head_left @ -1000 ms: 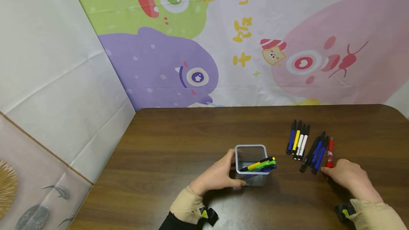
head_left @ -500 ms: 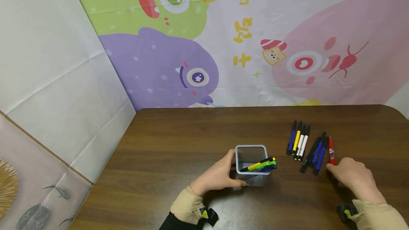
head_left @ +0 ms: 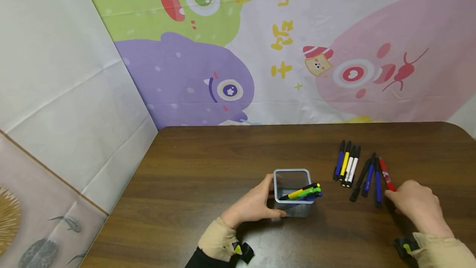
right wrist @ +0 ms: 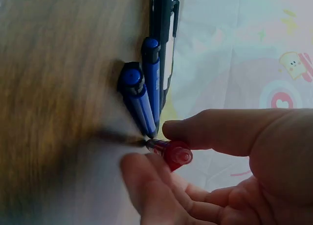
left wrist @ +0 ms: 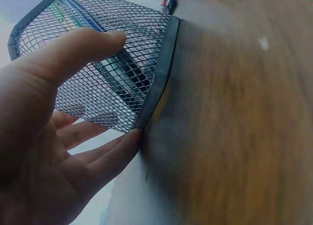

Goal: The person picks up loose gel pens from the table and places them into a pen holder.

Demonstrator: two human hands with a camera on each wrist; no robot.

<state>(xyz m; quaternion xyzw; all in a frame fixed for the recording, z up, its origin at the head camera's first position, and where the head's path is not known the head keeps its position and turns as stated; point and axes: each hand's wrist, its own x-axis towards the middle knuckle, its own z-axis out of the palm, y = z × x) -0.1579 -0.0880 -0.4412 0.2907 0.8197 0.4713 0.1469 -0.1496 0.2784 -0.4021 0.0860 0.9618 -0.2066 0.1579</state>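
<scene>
My left hand (head_left: 251, 202) grips the left side of a mesh pen holder (head_left: 291, 171), which stands upright on the table. Its thumb lies across the mesh in the left wrist view, and a fingertip touches the dark base band (left wrist: 159, 83). Inside the holder, yellow, green and blue pens (head_left: 303, 192) lean to the right. On the right, my right hand (head_left: 418, 206) pinches a red pen (head_left: 386, 173) by its near end, between thumb and fingers. The pen's far end points toward the back, right beside a blue pen (head_left: 378, 183).
Left of the red pen lie another blue pen (head_left: 369, 180) and a black pen (head_left: 359, 183). Farther back is a row of several pens, among them a yellow pen (head_left: 346, 162) and a white pen (head_left: 353, 168). A printed cloth (head_left: 208, 82) hangs behind the table (head_left: 186, 177).
My right hand has moved slightly right, swinging the red pen's near end right. The adjacent blue pen has turned, its near end shifting right. My left hand and the pen holder stay put.
</scene>
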